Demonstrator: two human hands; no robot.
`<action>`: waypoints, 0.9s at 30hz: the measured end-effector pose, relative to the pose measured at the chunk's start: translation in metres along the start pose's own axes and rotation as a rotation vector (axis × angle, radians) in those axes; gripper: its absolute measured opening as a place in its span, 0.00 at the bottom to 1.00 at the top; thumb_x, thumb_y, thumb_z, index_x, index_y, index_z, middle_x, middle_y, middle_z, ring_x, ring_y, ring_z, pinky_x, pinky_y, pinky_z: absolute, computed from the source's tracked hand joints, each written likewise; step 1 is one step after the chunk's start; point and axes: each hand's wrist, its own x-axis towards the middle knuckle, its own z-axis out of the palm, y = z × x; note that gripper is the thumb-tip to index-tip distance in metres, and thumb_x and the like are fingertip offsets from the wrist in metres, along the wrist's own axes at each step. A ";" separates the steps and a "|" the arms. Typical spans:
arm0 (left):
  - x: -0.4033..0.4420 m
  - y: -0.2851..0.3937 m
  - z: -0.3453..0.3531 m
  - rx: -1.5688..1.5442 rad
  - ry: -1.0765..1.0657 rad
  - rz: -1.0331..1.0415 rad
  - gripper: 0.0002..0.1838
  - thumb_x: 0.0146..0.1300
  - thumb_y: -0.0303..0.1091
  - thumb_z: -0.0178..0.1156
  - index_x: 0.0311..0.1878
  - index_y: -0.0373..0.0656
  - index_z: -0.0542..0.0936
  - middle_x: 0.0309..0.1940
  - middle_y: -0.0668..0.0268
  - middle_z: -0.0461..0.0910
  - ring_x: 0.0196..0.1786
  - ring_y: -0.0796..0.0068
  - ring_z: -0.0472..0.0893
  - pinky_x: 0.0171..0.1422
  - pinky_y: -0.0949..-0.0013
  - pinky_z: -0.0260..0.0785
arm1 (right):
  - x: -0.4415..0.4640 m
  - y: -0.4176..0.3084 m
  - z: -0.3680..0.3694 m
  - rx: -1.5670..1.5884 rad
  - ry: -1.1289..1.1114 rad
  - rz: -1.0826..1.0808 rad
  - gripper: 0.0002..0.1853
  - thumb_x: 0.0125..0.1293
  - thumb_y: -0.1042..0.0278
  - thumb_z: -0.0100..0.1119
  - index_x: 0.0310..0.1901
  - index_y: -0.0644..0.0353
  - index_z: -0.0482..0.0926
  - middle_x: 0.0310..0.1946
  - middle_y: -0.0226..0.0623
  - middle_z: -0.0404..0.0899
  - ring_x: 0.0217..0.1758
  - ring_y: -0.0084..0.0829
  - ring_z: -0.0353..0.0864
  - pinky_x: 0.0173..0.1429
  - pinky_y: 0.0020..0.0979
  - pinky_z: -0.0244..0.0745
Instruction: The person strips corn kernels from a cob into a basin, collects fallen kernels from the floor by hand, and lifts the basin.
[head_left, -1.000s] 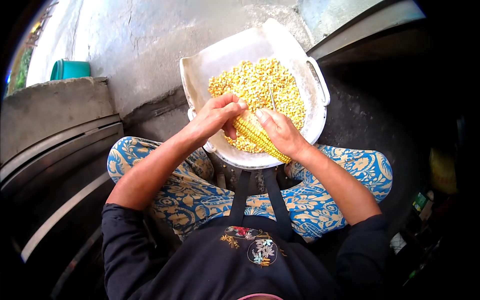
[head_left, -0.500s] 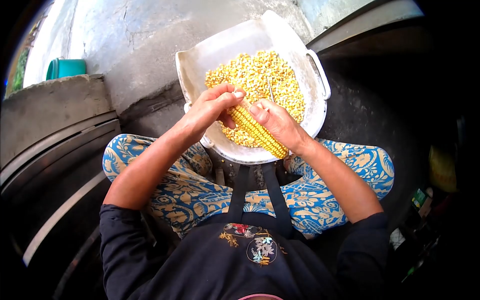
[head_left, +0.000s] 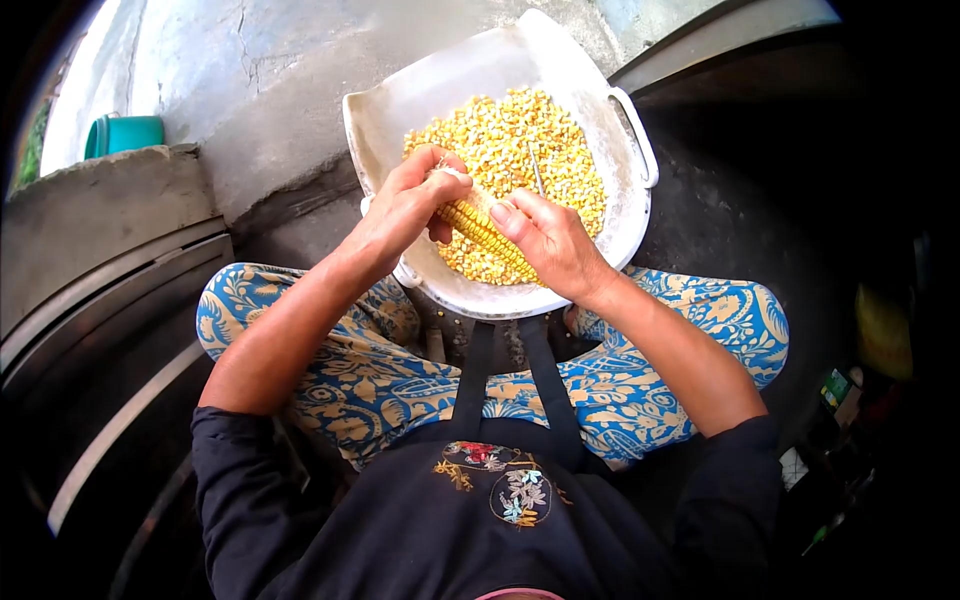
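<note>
The left hand (head_left: 412, 205) is closed around the upper end of a corn cob (head_left: 490, 238), and the right hand (head_left: 560, 248) is curled against its side, thumb pressing on it. The partly bared cob slants over a white tub (head_left: 440, 80) holding loose kernels (head_left: 515, 130). A thin, pointed thing (head_left: 536, 170), perhaps metal, stands among the kernels just beyond the right hand; its lower end is hidden.

Corn cob (head_left: 482, 228) shifted; lower end, earlier jutting out below right hand (head_left: 560, 250), now tucked against it.
</note>
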 end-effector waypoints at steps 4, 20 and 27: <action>-0.001 -0.002 0.001 0.011 0.021 0.026 0.11 0.60 0.41 0.53 0.40 0.45 0.71 0.28 0.71 0.71 0.28 0.83 0.71 0.30 0.79 0.65 | 0.004 0.019 0.007 0.131 0.117 0.005 0.19 0.70 0.56 0.43 0.34 0.66 0.75 0.20 0.43 0.73 0.26 0.33 0.75 0.34 0.35 0.68; -0.004 0.001 0.003 0.002 -0.010 0.097 0.11 0.60 0.40 0.53 0.40 0.45 0.70 0.27 0.72 0.71 0.29 0.84 0.71 0.30 0.79 0.65 | 0.008 0.020 0.003 0.285 0.017 0.039 0.23 0.70 0.49 0.44 0.36 0.66 0.75 0.24 0.35 0.75 0.31 0.24 0.75 0.37 0.29 0.69; 0.000 0.000 -0.004 -0.016 0.042 0.082 0.10 0.59 0.40 0.54 0.39 0.46 0.71 0.27 0.73 0.71 0.28 0.84 0.71 0.29 0.79 0.65 | 0.003 0.003 -0.008 0.041 -0.115 0.065 0.33 0.66 0.39 0.45 0.43 0.70 0.75 0.35 0.46 0.78 0.41 0.31 0.77 0.46 0.31 0.70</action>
